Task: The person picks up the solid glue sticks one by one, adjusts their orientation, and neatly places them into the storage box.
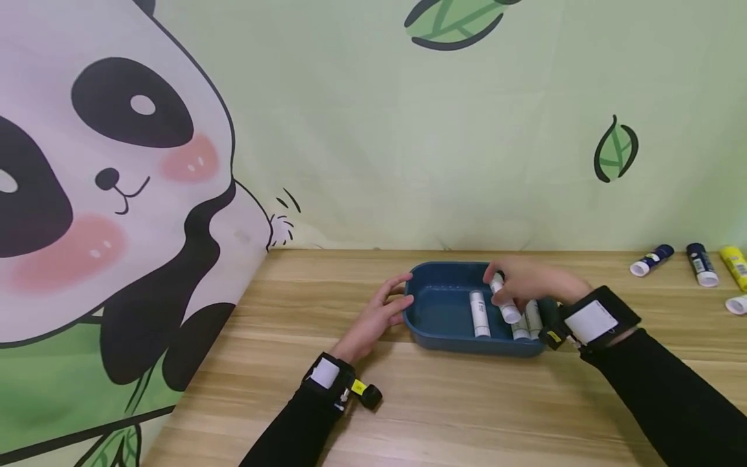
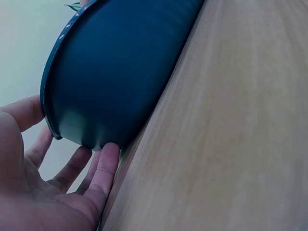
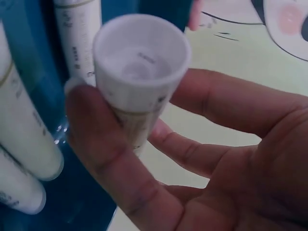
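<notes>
A blue rectangular tray (image 1: 434, 311) sits on the table. At its left end is my left hand (image 1: 379, 314), fingers spread and fairly straight, with fingertips touching the rim and outer wall; the left wrist view shows these fingers (image 2: 103, 173) against the wall. Over the tray's right half, my right hand (image 1: 533, 279) pinches a white glue stick (image 1: 509, 312) between thumb and fingers. Its hollow round end faces the right wrist camera, tilted. Inside the tray lie another white glue stick (image 1: 480, 314), left of the held one, and two more (image 1: 519, 331), partly hidden under the right hand.
To the right on the wooden table (image 1: 443, 408) lie two navy glue sticks (image 1: 652, 260) and a yellow one (image 1: 735, 264), with a white-ended one (image 1: 737, 305) cut by the frame edge. Behind the table hangs a green cloth (image 1: 350, 130) with a panda print.
</notes>
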Motion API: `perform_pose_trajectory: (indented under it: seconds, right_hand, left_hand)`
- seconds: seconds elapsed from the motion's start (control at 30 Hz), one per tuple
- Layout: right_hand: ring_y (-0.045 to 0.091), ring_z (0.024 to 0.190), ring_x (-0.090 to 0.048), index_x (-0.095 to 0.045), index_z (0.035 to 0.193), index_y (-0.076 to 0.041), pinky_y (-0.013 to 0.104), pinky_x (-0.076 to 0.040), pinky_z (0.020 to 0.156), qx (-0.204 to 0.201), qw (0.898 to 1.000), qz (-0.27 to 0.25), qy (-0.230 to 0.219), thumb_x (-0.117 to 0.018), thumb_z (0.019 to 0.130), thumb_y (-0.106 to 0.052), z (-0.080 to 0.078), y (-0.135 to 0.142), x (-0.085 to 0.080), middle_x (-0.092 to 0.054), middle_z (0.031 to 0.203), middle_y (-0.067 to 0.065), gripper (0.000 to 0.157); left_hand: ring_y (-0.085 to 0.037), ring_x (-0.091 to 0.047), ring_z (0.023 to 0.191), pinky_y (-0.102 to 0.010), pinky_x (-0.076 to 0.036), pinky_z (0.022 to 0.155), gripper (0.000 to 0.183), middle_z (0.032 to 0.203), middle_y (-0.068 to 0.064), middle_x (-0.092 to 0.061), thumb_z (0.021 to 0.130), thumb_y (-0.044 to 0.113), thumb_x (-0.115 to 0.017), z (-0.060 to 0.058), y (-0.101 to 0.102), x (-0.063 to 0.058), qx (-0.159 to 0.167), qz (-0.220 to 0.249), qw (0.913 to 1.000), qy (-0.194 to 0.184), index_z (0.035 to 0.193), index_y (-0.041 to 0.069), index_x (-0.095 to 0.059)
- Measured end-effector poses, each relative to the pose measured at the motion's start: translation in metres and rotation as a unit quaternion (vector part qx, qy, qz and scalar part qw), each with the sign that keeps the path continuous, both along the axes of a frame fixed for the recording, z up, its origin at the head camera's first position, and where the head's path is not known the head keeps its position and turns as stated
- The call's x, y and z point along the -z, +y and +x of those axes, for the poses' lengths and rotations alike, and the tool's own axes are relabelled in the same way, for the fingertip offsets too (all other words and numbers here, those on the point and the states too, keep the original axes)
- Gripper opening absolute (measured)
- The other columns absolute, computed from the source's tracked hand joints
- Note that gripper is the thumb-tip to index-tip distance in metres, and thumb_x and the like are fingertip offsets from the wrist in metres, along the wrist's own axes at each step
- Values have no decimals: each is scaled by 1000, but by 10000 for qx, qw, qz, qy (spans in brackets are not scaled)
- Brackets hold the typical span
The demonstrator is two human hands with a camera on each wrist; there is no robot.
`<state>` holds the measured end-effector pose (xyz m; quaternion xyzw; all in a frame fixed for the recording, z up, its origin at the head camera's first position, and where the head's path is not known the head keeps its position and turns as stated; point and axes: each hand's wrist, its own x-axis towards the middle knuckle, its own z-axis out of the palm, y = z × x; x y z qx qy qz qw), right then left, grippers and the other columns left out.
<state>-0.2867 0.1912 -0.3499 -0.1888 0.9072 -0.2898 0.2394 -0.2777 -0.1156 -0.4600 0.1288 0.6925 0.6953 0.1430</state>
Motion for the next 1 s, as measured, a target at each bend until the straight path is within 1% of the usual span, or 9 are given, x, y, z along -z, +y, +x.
perform_pose_trajectory:
  seconds: [0.13, 0.23, 0.47, 0.57, 0.7, 0.77, 0.87, 0.93, 1.0]
  right_hand:
    - [18, 65, -62, -51, 130, 13, 36, -58, 62, -57, 9992, 320, -212, -68, 95, -3, -4, -5, 1, -61, 92, 13, 42]
    - [19, 67, -64, -51, 127, 14, 33, -59, 62, -77, 9975, 576, -395, -67, 96, -1, -9, -9, 0, -60, 93, 14, 38]
    - [22, 71, -68, -50, 127, 16, 35, -61, 64, -53, 9925, 867, -856, -67, 93, 3, -16, -18, -4, -59, 104, 20, 40]
    - [24, 70, -70, -51, 125, 15, 37, -62, 67, -41, 9897, 1069, -947, -68, 93, 3, -17, -21, -5, -59, 106, 21, 39]
    - [23, 66, -69, -54, 124, 13, 35, -61, 67, 14, 9868, 1394, -820, -71, 93, 0, -14, -28, -6, -61, 102, 19, 37]
    - [23, 65, -68, -56, 123, 11, 33, -59, 63, 62, 9854, 1537, -735, -72, 93, -1, -13, -31, -3, -61, 101, 17, 36]
    - [24, 71, -65, -60, 116, 9, 33, -57, 61, 39, 9829, 1776, -494, -74, 91, -2, -14, -35, 3, -61, 98, 16, 30]
    - [26, 78, -63, -62, 110, 6, 33, -55, 64, 7, 9809, 1910, -361, -76, 89, -3, -16, -37, 8, -61, 97, 15, 26]
    - [28, 85, -61, -63, 107, 4, 35, -54, 69, -13, 9798, 1985, -255, -78, 87, -4, -16, -37, 10, -62, 97, 14, 26]
  left_hand:
    - [-29, -51, 133, -40, -49, 105, 53, 155, -15, -36, 107, 27, -60, 2, 0, 1, 6, -64, 10000, 1, 157, 22, -44]
    - [-29, -51, 132, -39, -49, 104, 54, 155, -15, -36, 107, 27, -61, 1, 0, 1, -6, -86, 10000, -15, 158, 23, -44]
    - [-30, -52, 133, -41, -48, 106, 53, 156, -15, -36, 107, 28, -60, 0, 0, 0, 5, -117, 9999, 12, 158, 24, -44]
    - [-30, -51, 133, -41, -48, 106, 54, 156, -15, -36, 107, 29, -60, 0, -1, 0, 19, -125, 9999, 10, 158, 24, -44]
    - [-30, -51, 133, -41, -48, 107, 53, 156, -15, -36, 107, 29, -60, 0, -1, 1, 18, -125, 9999, -22, 158, 25, -44]
    - [-30, -51, 133, -41, -48, 107, 53, 156, -14, -36, 107, 28, -60, 0, -1, 1, 2, -131, 9999, -34, 157, 25, -44]
    - [-30, -52, 133, -42, -49, 107, 53, 156, -14, -36, 107, 29, -60, 0, -1, 0, 0, -119, 9999, -35, 157, 24, -44]
    - [-30, -52, 132, -41, -49, 107, 53, 155, -14, -36, 107, 29, -60, -1, -1, 0, 12, -103, 9999, -40, 157, 24, -44]
    - [-30, -52, 132, -41, -49, 106, 53, 155, -15, -36, 107, 29, -60, -1, -1, 0, 22, -79, 10000, -44, 157, 23, -44]
